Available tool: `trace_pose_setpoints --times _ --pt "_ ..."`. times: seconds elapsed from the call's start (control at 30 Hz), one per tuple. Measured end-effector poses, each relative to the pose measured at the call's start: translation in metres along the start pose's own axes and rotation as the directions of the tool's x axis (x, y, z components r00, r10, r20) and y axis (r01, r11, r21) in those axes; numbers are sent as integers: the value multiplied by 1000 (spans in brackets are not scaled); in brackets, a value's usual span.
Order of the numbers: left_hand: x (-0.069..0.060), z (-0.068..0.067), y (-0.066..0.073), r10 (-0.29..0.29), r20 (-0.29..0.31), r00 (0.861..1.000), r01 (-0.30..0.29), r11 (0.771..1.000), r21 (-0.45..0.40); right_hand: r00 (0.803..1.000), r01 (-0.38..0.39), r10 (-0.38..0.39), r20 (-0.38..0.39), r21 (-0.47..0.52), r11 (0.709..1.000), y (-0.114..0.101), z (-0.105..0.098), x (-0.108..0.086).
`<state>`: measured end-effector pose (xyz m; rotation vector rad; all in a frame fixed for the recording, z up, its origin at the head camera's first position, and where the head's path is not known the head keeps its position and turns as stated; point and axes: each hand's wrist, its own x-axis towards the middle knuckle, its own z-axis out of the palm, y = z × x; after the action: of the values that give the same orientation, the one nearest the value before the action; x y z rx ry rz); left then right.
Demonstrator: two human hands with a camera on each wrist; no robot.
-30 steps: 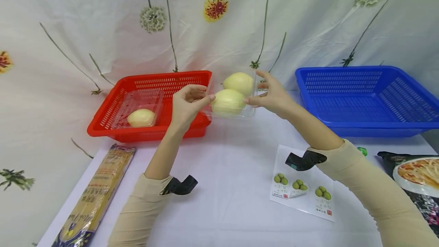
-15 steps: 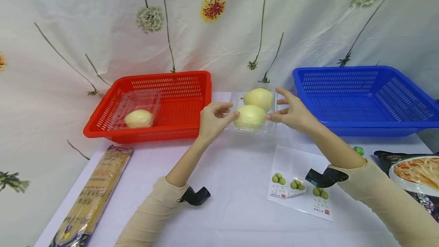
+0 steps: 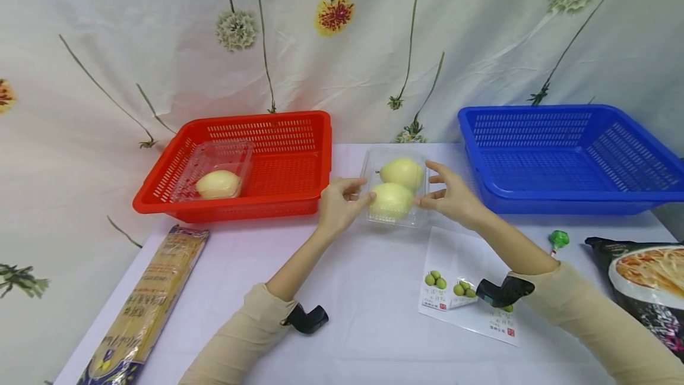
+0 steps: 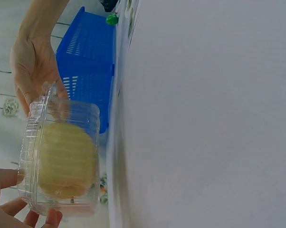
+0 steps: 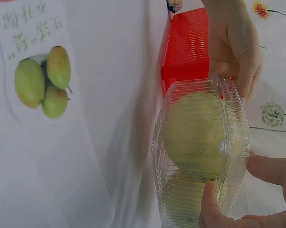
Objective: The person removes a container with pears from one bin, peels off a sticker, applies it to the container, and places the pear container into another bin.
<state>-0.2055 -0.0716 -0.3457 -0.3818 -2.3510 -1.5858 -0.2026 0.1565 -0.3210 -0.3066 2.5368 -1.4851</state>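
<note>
A clear plastic box (image 3: 380, 218) with two pale yellow pears (image 3: 392, 199) inside is held between both hands, near the back of the table in the head view. The left hand (image 3: 342, 204) pinches its left side, thumb on the near corner. On the opposite side the right hand (image 3: 451, 195) grips the box with thumb and fingertips. In the left wrist view the closed box (image 4: 67, 111) has the left fingers (image 4: 5, 178) at its lower end. The right wrist view shows the box (image 5: 195, 137) with the right thumb and fingers round its edge.
A red basket (image 3: 251, 210) at left holds another clear box (image 3: 235, 153) with one pear (image 3: 218, 184). At right are a blue basket (image 3: 566, 201), a green lollipop (image 3: 559, 238) and a noodle bag (image 3: 646, 278). A noodle packet (image 3: 144, 308) lies front left, a printed sheet (image 3: 470, 319) front right.
Both hands have carried the box of two pears rightward and down, away from beside the red basket. Over the last half second it has mainly lowered. Both hands keep their hold.
</note>
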Motion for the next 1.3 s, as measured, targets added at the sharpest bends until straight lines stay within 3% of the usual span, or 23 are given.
trace_pose_setpoints --times 0.5,0.7,0.8,0.93,1.17,1.3 --pt "-8 5 -17 -1 0 1000 1 999 38 1000 10 -11 28 30 1000 17 11 3" --pt "-10 -1 -12 -23 82 996 16 996 82 995 -2 4 101 -13 1000 14 4 8" --pt "-14 -4 -7 -93 139 986 73 987 145 992 -30 34 118 -32 999 12 -2 18" --pt "-26 -6 -1 -222 157 962 190 962 195 995 -79 82 60 -50 996 12 -8 39" --pt "-52 0 2 -303 117 946 283 946 160 989 -148 147 -17 -35 988 20 -9 77" --pt "-60 7 -1 -401 115 909 396 916 66 988 -156 156 8 -3 988 22 -5 91"
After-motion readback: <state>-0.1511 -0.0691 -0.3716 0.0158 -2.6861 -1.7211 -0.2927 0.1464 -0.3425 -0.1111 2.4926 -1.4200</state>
